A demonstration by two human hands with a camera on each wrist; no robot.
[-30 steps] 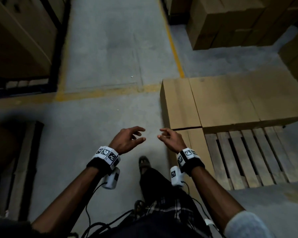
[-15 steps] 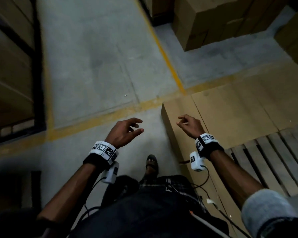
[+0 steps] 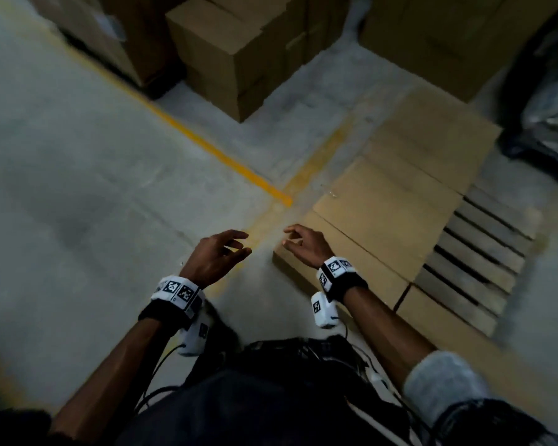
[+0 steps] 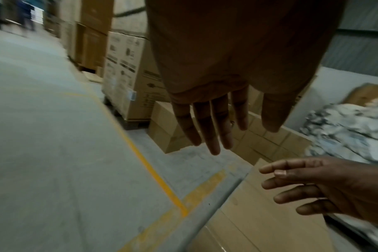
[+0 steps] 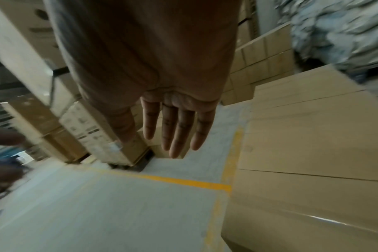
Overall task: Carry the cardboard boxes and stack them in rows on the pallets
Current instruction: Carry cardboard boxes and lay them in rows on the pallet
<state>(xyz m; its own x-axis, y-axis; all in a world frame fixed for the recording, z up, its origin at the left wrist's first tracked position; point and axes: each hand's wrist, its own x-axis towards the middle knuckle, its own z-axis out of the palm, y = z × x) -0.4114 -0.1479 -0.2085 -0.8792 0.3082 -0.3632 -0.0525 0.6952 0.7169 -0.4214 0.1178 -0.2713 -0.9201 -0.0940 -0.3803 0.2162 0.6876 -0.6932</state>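
Cardboard boxes on pallet; stacked cartons beyond yellow line.

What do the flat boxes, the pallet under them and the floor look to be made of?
Flat boxes: brown cardboard, matte, with straight seams between them; one face shows a glossy streak, perhaps tape or film. Pallet: bare wood by its look, pale slats with dark gaps. Floor: grey concrete, likely, dull, with worn yellow painted lines.
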